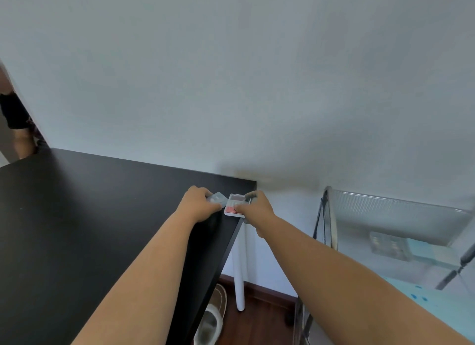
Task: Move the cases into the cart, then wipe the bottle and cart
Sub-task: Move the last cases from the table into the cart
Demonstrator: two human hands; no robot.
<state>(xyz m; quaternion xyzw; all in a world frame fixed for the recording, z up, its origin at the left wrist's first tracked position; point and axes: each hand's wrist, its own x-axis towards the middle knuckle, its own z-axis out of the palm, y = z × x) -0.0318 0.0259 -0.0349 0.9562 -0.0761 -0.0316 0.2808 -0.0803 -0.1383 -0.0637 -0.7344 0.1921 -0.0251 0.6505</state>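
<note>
At the worktop's [102, 216] far corner my left hand [196, 203] pinches a clear case [217, 200], my right hand [257, 207] seemingly grips the red-and-white case [234, 205], ready to carry both to the cart [385, 208] alongside.

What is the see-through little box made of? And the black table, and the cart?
The small clear case in the left hand looks like thin see-through plastic, since the dark table shows through it. The table seems to be wood board with a matte black coat; it hardly shines. The cart looks like clear glossy plastic, with what seem to be shiny metal posts.
</note>
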